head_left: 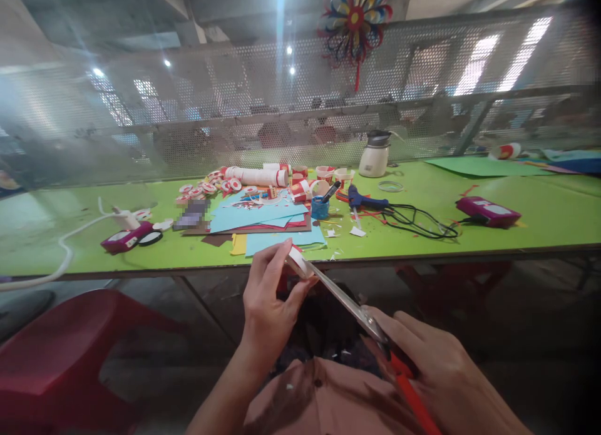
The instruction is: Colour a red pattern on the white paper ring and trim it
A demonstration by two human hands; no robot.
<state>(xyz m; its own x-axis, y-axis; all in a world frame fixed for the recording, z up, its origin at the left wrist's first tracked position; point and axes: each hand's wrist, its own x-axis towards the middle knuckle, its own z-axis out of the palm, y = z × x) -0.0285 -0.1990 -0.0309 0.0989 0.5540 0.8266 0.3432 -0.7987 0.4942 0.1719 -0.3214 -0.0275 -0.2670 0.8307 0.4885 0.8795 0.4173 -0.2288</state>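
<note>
Between the thumb and fingers of my left hand (270, 297) is a small white piece with a red edge, a cut paper cup base (299, 261). My right hand (427, 360) is closed round the red handles of a pair of scissors (345, 300). The blades point up and left, and their tips touch or nearly touch the cup base's right side. Both hands are in front of the table's near edge, above my lap. Part of the scissor handles is hidden by my right fingers.
On the green table (422, 250) lie blue paper sheets (253, 214), a pile of cut cup pieces (206, 188), a stack of paper cups (256, 176), a blue glue gun (369, 200) with its cord, and a white kettle (374, 156). A red stool (61, 347) stands at left.
</note>
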